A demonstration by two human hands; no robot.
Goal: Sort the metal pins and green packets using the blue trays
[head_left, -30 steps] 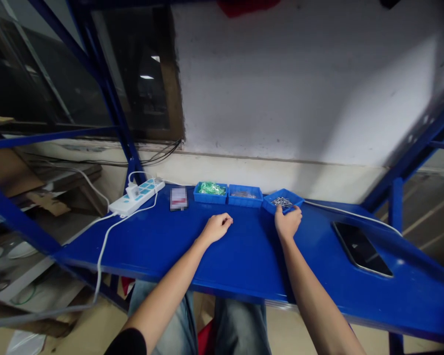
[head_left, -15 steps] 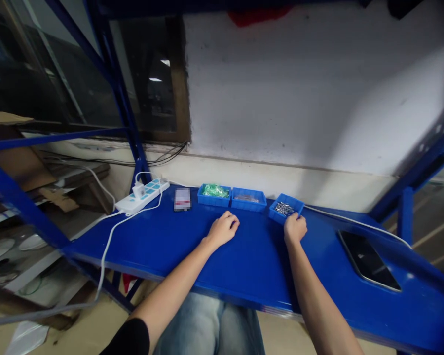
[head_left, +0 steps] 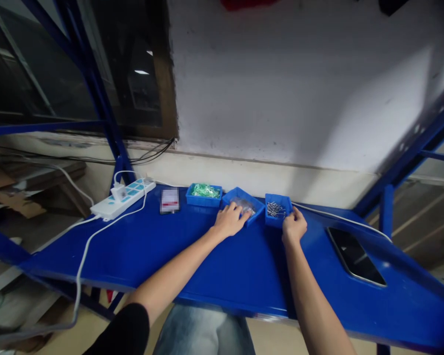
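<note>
Three small blue plastic bins line the back of the blue table. My left hand [head_left: 230,220] has its fingers curled over the front left wall of the middle bin [head_left: 258,215], which sits turned at an angle and holds small clear pieces I cannot make out. At the right, my right hand [head_left: 294,227] pinches the right rim of another bin [head_left: 272,221], filled with small silvery metal pieces [head_left: 276,209] like screws or nails. Beside the middle bin stands the left bin [head_left: 204,200], with green and clear plastic packets [head_left: 205,190] in it.
A white power strip [head_left: 124,199] with a plug and cords lies at the left. Near it is a small card-like box [head_left: 169,200], blurred out. A dark phone or tablet [head_left: 356,256] rests on the blue table [head_left: 251,266] at the right. A white cable [head_left: 340,220] runs along the back.
My left hand has moved from the bare tabletop onto the middle bin, which has turned askew. The right bin has straightened under my right hand. The view has shifted slightly right.
</note>
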